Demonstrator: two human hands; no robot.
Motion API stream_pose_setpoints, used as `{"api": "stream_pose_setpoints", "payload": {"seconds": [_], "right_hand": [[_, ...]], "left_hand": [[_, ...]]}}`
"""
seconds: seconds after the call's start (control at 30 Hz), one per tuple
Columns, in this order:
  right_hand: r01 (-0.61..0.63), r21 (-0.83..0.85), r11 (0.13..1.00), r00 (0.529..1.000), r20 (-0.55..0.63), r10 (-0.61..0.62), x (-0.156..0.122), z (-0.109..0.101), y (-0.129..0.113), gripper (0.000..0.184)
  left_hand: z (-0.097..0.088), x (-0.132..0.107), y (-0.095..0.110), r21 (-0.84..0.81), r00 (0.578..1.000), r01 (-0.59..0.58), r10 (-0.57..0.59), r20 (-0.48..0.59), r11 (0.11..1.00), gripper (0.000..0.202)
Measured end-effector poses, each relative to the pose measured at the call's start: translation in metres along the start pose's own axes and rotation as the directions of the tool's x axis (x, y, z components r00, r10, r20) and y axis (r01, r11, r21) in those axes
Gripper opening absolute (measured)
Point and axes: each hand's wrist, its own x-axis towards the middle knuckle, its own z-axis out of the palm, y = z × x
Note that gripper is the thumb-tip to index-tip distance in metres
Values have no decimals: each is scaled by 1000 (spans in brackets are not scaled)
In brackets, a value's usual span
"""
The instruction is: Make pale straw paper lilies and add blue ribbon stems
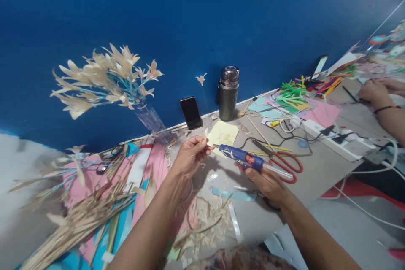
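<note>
My right hand (265,180) is wrapped round a blue hot glue gun (236,154) with a clear glue stick (281,171) sticking out of its back end. The gun's nozzle points left, right by the fingertips of my left hand (192,154). Those fingers are pinched together on a small pale husk piece (206,132); its exact shape is hard to make out. Just behind the nozzle lies a yellow paper sheet (226,132). Red-handled scissors (286,164) rest to the right of the gun, partly behind the glue stick.
A vase (152,122) of husk flowers (110,78) leans at the left, near a phone (190,113) and a flask (229,95). Husk scraps (209,223) cover the front. A power strip (332,139) with cables lies right, near another person's hand (373,93).
</note>
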Motion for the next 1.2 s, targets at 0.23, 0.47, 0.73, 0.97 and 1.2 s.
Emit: {"api": "stream_pose_setpoints", "payload": {"seconds": [0.23, 0.47, 0.73, 0.97, 1.2], "right_hand": [[-56, -13, 998, 998, -29, 55, 1, -1, -4, 51], [-19, -31, 999, 1000, -4, 19, 1, -2, -7, 54], [-2, -4, 1000, 1000, -7, 2, 1, -3, -7, 55], [-79, -37, 996, 997, -22, 78, -3, -4, -5, 56], [15, -139, 990, 1000, 11, -14, -3, -7, -3, 42]], "left_hand": [[-3, 0, -1, 1, 1000, -21, 21, 14, 1000, 33], [-3, 0, 0, -2, 999, -38, 38, 18, 999, 37], [-3, 0, -1, -6, 999, -37, 38, 39, 999, 37], [-5, -1, 0, -8, 998, -33, 33, 45, 999, 37], [-4, -5, 7, -47, 998, -56, 57, 36, 997, 36]]}}
